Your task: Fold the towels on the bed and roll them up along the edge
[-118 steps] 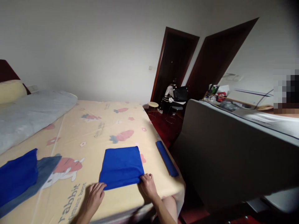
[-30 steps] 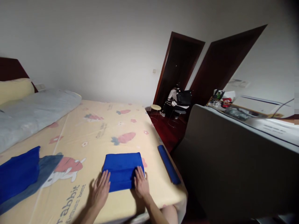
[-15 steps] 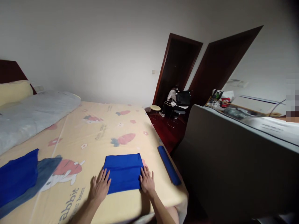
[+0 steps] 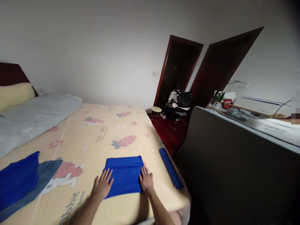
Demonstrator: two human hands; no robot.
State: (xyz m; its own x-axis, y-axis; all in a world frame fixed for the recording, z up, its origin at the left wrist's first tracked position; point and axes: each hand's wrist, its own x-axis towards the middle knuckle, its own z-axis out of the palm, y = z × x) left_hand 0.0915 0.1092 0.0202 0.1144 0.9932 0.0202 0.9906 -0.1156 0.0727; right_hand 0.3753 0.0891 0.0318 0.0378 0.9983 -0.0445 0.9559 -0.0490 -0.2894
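Observation:
A folded blue cloth point(image 4: 125, 176) lies flat on the patterned bed sheet point(image 4: 93, 159), with a crease running across it. My left hand point(image 4: 102, 184) rests on its left edge, fingers spread and pointing forward. Over the right edge lies my right hand point(image 4: 146, 180), fingers stretched out and apart. Both palms face down, and neither hand grips the fabric. To the right, along the bed's edge, is a rolled-up blue cloth point(image 4: 171, 168). Another blue cloth point(image 4: 21, 176) is spread at the left.
A grey quilt point(image 4: 42, 109) and a yellow pillow point(image 4: 14, 93) lie at the bed's far left. A dark panel point(image 4: 229, 168) of a cluttered desk stands to the right. Farther off, a person point(image 4: 173, 97) sits by the doorway near a round stool point(image 4: 156, 109).
Both hands stay on the cloth's side edges, with the left hand slightly farther right over it. The view has tipped up a little.

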